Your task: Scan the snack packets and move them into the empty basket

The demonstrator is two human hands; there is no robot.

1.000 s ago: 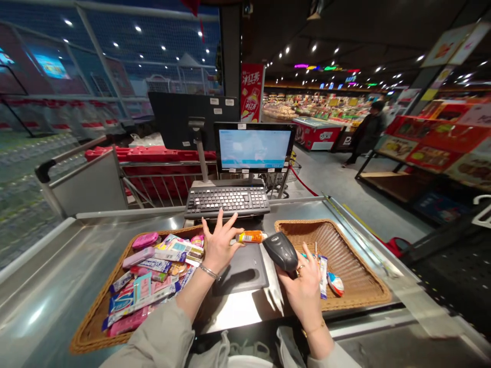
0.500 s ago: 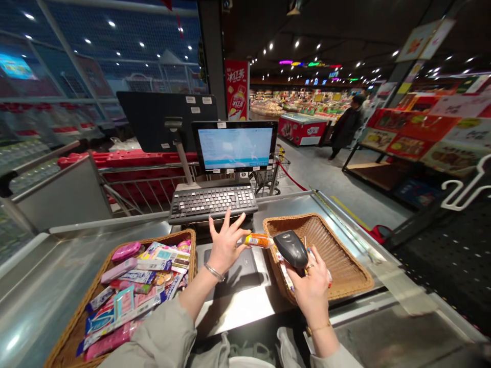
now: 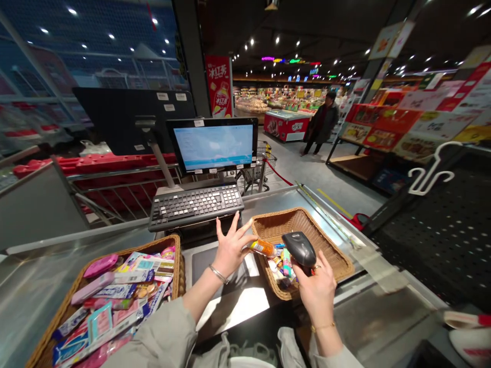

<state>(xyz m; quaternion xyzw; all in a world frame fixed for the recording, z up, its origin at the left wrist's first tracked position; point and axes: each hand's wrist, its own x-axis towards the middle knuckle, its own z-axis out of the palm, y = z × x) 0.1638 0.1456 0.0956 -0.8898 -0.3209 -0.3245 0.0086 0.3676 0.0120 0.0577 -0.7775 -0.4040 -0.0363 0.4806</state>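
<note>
My left hand pinches a small orange bottle between thumb and forefinger, its other fingers spread. The bottle is over the near left rim of the right wicker basket, its tip pointing right. In my right hand is a black barcode scanner, held above that basket with its head toward the bottle. Several small packaged items lie in the basket's left end, partly hidden by the scanner. On the left, another wicker basket is full of toothpaste boxes and pink packages.
A keyboard and a lit monitor stand at the back of the metal counter. Behind them is a second screen, seen from its back. A white hanger hangs at right. One person stands in the aisle.
My left hand has carried the orange bottle right, over the right basket's rim. The scanner has shifted away from the bottle, uncovering items in the basket. The camera view has turned right.
</note>
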